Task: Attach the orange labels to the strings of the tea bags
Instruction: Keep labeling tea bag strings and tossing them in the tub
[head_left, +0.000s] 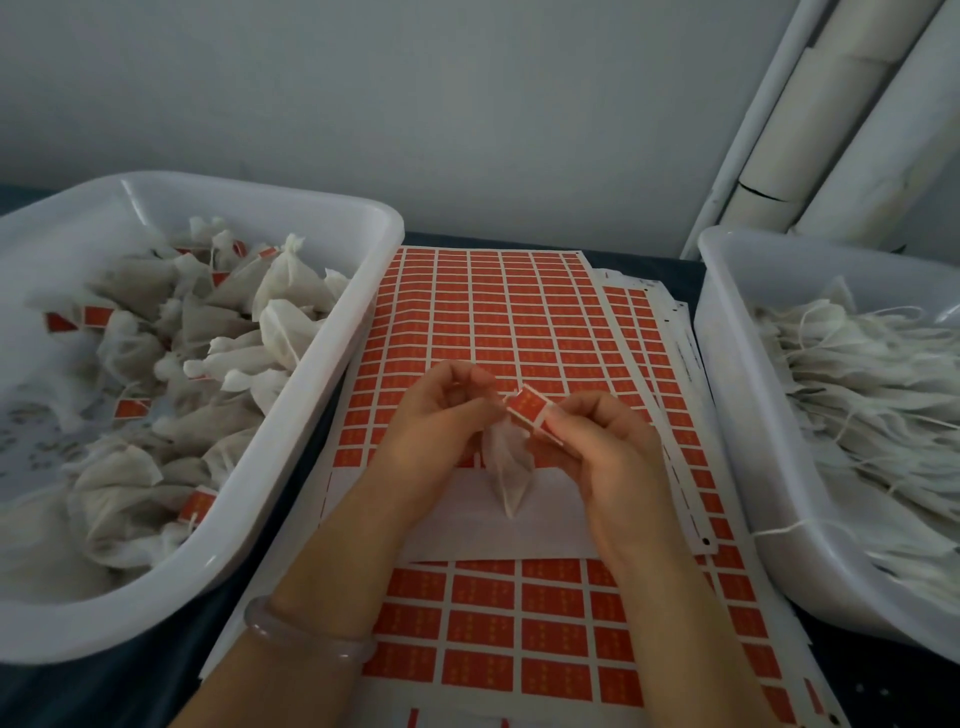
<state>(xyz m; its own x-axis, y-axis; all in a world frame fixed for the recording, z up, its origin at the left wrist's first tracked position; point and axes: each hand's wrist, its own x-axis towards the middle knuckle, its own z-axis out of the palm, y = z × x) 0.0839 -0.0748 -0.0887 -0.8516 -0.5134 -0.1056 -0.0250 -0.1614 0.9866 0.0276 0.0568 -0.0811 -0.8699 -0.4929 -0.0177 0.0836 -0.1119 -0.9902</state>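
Note:
Both hands meet above the sheet of orange labels (498, 322) in the middle of the table. My right hand (602, 447) pinches one orange label (527, 408) by its lower end. My left hand (431, 421) has its fingers curled at the label's other end, above a white tea bag (506, 467) that hangs between the hands with its tip pointing down. The tea bag's string is too thin to make out.
A white tub (311, 410) on the left holds several tea bags with orange labels on them. A second white tub (727, 415) on the right holds tea bags with bare strings. More label sheets lie under and beside the top one. White tubes lean at the back right.

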